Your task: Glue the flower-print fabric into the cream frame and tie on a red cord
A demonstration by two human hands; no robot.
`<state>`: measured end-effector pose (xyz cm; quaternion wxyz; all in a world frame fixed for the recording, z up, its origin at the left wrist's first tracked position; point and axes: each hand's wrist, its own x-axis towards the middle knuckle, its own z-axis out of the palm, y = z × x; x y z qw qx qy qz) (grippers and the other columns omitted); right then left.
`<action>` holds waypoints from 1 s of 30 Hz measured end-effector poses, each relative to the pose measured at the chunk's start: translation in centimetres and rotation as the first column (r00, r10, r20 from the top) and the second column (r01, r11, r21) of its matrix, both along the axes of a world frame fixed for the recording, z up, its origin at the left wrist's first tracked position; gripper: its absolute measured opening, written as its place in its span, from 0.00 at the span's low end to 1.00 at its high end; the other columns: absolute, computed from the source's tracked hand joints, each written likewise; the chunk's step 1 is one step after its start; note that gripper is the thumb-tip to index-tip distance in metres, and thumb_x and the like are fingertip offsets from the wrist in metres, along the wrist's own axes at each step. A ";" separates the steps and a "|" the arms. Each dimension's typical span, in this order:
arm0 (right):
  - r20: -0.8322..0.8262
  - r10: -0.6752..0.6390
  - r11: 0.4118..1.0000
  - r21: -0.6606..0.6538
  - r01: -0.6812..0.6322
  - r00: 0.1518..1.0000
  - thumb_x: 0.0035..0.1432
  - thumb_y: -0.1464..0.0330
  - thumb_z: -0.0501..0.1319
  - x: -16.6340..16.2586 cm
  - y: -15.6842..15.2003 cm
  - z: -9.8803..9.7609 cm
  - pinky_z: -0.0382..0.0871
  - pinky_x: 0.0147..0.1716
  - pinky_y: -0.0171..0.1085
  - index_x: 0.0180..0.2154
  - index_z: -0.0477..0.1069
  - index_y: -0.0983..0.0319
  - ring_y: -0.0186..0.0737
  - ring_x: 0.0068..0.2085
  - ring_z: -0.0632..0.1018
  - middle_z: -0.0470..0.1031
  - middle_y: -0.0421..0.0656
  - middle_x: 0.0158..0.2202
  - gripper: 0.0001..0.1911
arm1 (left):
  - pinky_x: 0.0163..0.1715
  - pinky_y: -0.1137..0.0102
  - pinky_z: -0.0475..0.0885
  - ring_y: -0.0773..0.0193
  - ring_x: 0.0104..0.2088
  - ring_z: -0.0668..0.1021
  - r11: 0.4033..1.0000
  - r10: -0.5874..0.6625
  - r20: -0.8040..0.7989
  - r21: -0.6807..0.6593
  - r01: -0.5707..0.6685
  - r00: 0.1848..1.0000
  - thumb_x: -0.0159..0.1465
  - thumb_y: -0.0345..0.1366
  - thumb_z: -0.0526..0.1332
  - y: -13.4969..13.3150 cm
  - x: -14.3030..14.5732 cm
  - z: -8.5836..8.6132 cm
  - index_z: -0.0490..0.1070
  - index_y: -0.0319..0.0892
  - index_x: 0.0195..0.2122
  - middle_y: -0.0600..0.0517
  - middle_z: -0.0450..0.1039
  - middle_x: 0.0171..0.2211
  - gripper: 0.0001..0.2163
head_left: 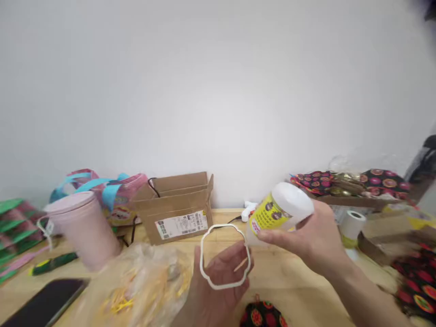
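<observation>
My left hand [223, 274] holds a thin white frame with a scalloped outline [201, 254] upright, its palm and curled fingers showing through the opening. My right hand [313, 240] grips a tilted plastic bottle [269, 215] with a white cap and a yellow printed label. The bottle is up and to the right of the frame, apart from it. Below the hands lies a black floral fabric piece [262, 315], cut off by the lower edge. Beside my left hand sits a clear plastic bag [146, 281] holding yellow pieces.
An open cardboard box [177, 213] stands by the wall, near a pink lidded container [81, 229]. A phone [47, 302] and a screwdriver [52, 263] lie left. To the right are a white roll [352, 225], an open carton [378, 247] and floral fabric pieces [417, 277].
</observation>
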<state>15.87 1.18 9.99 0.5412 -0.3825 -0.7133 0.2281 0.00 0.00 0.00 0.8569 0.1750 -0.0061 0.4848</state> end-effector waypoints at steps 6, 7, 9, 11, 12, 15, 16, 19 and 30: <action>-0.048 -0.045 0.999 0.023 0.046 0.998 0.31 0.71 0.68 -0.1 -0.2 0.4 0.70 0.21 0.31 0.24 0.70 0.62 0.39 0.24 0.75 0.76 0.39 0.22 0.12 | 0.35 0.72 0.69 0.57 0.42 0.70 0.999 -0.028 0.007 0.041 0.028 1.000 0.52 0.53 0.54 -0.3 -0.4 -0.5 0.61 0.26 0.48 0.41 0.69 0.43 0.33; -0.069 -0.025 1.000 0.011 0.026 0.997 0.31 0.71 0.68 -0.2 -0.4 0.5 0.71 0.21 0.31 0.23 0.70 0.62 0.39 0.23 0.75 0.75 0.39 0.21 0.11 | 0.35 0.72 0.69 0.57 0.42 0.70 0.999 -0.027 0.011 0.043 0.026 1.000 0.52 0.54 0.53 -0.3 -0.5 -0.6 0.61 0.26 0.48 0.41 0.69 0.43 0.34; -0.111 0.017 1.000 -0.020 -0.019 0.994 0.32 0.70 0.68 -0.4 -0.6 0.7 0.71 0.20 0.31 0.22 0.70 0.62 0.38 0.22 0.75 0.75 0.39 0.20 0.10 | 0.35 0.72 0.69 0.57 0.42 0.70 0.999 -0.024 0.017 0.045 0.023 1.000 0.52 0.54 0.53 -0.1 -0.4 -0.6 0.61 0.26 0.49 0.41 0.68 0.43 0.34; -0.143 0.026 0.998 -0.048 -0.034 0.989 0.31 0.70 0.68 -0.6 -0.8 0.8 0.72 0.20 0.32 0.22 0.70 0.61 0.39 0.22 0.76 0.75 0.40 0.20 0.10 | 0.34 0.73 0.69 0.57 0.42 0.70 0.998 -0.028 0.022 0.049 0.027 0.999 0.51 0.55 0.52 0.0 -0.4 -0.7 0.61 0.26 0.49 0.41 0.68 0.43 0.34; -0.157 0.020 0.998 -0.057 -0.029 0.987 0.31 0.71 0.68 -0.7 -0.8 0.8 0.72 0.20 0.32 0.22 0.70 0.61 0.40 0.22 0.76 0.76 0.40 0.21 0.10 | 0.34 0.73 0.69 0.56 0.42 0.70 0.998 -0.031 0.027 0.052 0.030 0.999 0.51 0.55 0.52 0.0 -0.4 -0.7 0.61 0.26 0.48 0.40 0.68 0.43 0.35; -0.184 0.015 0.998 -0.060 -0.027 0.983 0.32 0.72 0.68 -0.5 -0.6 0.8 0.72 0.21 0.32 0.23 0.70 0.61 0.39 0.23 0.76 0.76 0.40 0.22 0.10 | 0.35 0.72 0.69 0.56 0.42 0.70 0.998 -0.040 0.036 0.053 0.038 0.999 0.51 0.55 0.52 0.1 -0.4 -0.7 0.61 0.25 0.48 0.40 0.68 0.43 0.35; -0.176 0.035 0.997 -0.058 -0.046 0.984 0.33 0.72 0.68 -0.3 -0.5 0.7 0.72 0.21 0.31 0.23 0.70 0.61 0.39 0.23 0.76 0.76 0.40 0.22 0.10 | 0.35 0.72 0.69 0.56 0.42 0.70 0.998 -0.040 0.037 0.052 0.038 0.998 0.52 0.55 0.52 0.1 -0.4 -0.7 0.60 0.25 0.49 0.40 0.68 0.43 0.35; -0.112 0.109 0.991 -0.062 -0.116 0.988 0.31 0.73 0.68 0.2 -0.4 0.7 0.72 0.20 0.31 0.25 0.71 0.61 0.39 0.23 0.76 0.76 0.40 0.23 0.12 | 0.35 0.72 0.69 0.57 0.42 0.70 0.998 -0.038 0.037 0.046 0.036 0.999 0.51 0.55 0.52 0.0 -0.5 -0.6 0.59 0.25 0.50 0.40 0.68 0.44 0.36; -0.217 0.001 0.996 -0.088 -0.020 0.976 0.30 0.70 0.69 -0.6 -0.2 0.2 0.72 0.22 0.33 0.25 0.71 0.63 0.41 0.24 0.76 0.76 0.41 0.23 0.13 | 0.34 0.70 0.68 0.58 0.41 0.72 0.996 -0.016 -0.034 0.087 0.019 0.999 0.49 0.53 0.56 -0.2 -0.2 -0.6 0.60 0.38 0.50 0.44 0.69 0.43 0.31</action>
